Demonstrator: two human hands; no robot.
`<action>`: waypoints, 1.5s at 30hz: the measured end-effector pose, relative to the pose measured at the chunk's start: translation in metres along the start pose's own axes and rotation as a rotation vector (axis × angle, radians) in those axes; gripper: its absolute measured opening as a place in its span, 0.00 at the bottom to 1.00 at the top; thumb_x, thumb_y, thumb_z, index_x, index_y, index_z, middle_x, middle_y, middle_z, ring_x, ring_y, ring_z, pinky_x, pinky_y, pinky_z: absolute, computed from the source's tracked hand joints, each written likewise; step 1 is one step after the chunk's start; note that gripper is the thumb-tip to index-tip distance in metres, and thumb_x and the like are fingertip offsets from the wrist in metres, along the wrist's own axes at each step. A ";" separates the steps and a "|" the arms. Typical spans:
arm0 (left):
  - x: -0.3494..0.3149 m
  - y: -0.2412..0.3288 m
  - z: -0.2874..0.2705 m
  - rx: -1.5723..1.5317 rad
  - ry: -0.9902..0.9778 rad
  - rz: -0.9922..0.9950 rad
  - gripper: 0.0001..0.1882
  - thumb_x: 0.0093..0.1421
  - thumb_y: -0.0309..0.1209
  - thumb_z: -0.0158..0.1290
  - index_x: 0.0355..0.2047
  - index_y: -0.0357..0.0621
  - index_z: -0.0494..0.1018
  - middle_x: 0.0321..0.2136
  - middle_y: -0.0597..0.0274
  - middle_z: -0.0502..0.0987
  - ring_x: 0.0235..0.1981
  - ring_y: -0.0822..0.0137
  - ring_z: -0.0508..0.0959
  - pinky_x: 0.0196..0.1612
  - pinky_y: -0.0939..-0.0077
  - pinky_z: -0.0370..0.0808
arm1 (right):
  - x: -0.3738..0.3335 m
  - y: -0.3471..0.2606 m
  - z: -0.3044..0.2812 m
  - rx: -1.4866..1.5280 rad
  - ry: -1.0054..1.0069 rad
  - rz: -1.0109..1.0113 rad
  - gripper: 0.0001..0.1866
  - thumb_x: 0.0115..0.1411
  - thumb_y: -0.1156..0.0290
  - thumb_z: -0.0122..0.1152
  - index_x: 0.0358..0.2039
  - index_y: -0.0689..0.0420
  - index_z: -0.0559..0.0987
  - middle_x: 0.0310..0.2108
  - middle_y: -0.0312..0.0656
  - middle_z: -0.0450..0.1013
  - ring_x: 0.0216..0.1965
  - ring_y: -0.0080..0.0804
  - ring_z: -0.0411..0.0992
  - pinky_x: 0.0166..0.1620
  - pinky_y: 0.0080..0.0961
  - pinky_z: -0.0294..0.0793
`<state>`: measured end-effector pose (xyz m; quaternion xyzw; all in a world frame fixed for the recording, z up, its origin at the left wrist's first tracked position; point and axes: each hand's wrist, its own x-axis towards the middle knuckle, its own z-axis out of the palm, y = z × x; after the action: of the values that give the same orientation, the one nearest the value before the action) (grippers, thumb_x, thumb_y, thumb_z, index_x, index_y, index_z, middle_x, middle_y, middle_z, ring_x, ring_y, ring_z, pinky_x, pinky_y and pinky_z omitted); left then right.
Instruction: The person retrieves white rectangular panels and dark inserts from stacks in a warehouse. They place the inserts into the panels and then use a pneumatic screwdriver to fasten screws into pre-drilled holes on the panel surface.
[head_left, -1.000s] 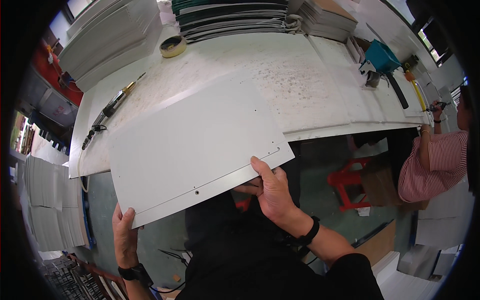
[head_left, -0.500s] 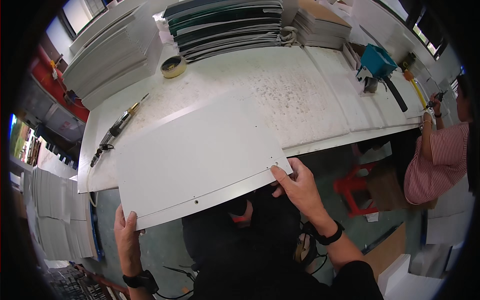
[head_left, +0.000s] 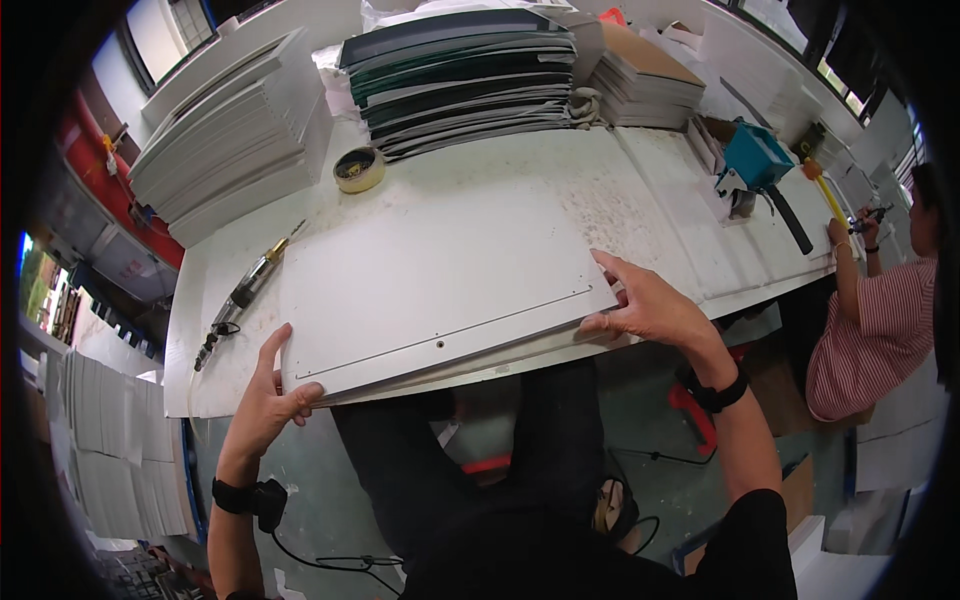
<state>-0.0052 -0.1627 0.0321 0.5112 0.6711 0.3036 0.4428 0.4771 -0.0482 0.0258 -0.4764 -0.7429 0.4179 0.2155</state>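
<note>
A white flat panel [head_left: 440,280] with small holes and a thin groove along its near edge lies over the worktable. Its near edge tilts slightly above the tabletop, leaving a narrow gap at the right. My left hand [head_left: 268,400] grips the near left corner, thumb along the front edge and index finger up the left side. At the near right corner, my right hand [head_left: 660,310] holds the panel with its thumb at the front edge and forefinger on the right side. Some fingertips of both hands are hidden beneath the panel.
On the white worktable [head_left: 690,250] lie a pen-shaped power screwdriver [head_left: 242,290], a tape roll [head_left: 359,170] and a teal tool with a black handle [head_left: 755,155]. Panel stacks [head_left: 470,90] line the back. A person in a striped shirt [head_left: 880,320] works at the right.
The panel has moved forward and right, down onto the table, from over my lap. Both hands went with it, and my right hand's fingers have shifted round the right corner.
</note>
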 end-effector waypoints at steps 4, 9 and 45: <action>0.013 0.023 -0.005 0.274 -0.095 -0.046 0.55 0.57 0.44 0.70 0.75 0.49 0.47 0.23 0.60 0.76 0.20 0.71 0.77 0.23 0.79 0.73 | 0.022 0.005 -0.010 -0.143 0.002 -0.056 0.44 0.53 0.62 0.80 0.65 0.63 0.67 0.38 0.47 0.76 0.31 0.29 0.76 0.33 0.27 0.77; 0.028 0.034 0.001 0.688 -0.080 0.034 0.63 0.51 0.62 0.69 0.73 0.38 0.50 0.14 0.51 0.74 0.18 0.57 0.79 0.27 0.67 0.75 | 0.028 0.018 -0.016 -0.434 0.083 -0.128 0.42 0.53 0.59 0.79 0.62 0.66 0.69 0.38 0.53 0.76 0.34 0.41 0.77 0.37 0.33 0.77; 0.247 0.180 0.193 1.088 -0.325 0.848 0.43 0.64 0.48 0.60 0.67 0.26 0.59 0.67 0.30 0.62 0.68 0.39 0.65 0.68 0.58 0.67 | 0.060 0.032 -0.018 -0.646 0.009 -0.470 0.45 0.61 0.44 0.65 0.62 0.73 0.69 0.65 0.62 0.65 0.69 0.57 0.61 0.70 0.49 0.61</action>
<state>0.2241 0.1172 0.0353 0.9161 0.3960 -0.0085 0.0628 0.4794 0.0192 0.0043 -0.3385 -0.9239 0.1000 0.1473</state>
